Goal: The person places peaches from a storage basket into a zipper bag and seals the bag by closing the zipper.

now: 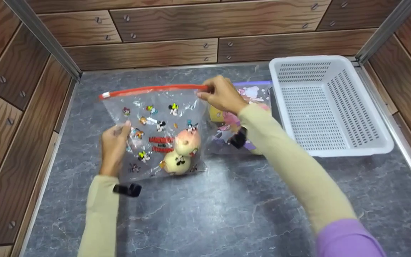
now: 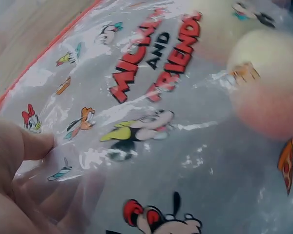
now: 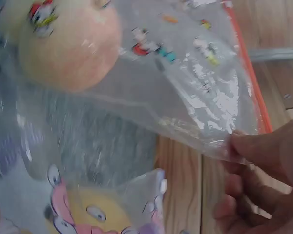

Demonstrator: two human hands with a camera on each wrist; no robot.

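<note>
A clear zip bag [image 1: 155, 121] with a red slider strip and printed cartoon figures is held up tilted, zip edge at the top. Two round, pale yellow and pink peach-like fruits [image 1: 177, 162] sit in its lower right corner. My right hand [image 1: 225, 94] pinches the upper right corner by the red strip. On the left side edge, my left hand [image 1: 114, 148] grips the plastic, with the thumb in front and the fingers showing through from behind [image 2: 63, 200]. Under my right forearm lies a second printed zip bag [image 1: 223, 137] with a purple strip and something yellow inside.
A white perforated plastic basket [image 1: 334, 151] stands at the right, beside the purple-strip bag. Wood-patterned walls [image 1: 162, 53] with metal edging enclose the grey marbled table [image 1: 205, 214] at the back and both sides.
</note>
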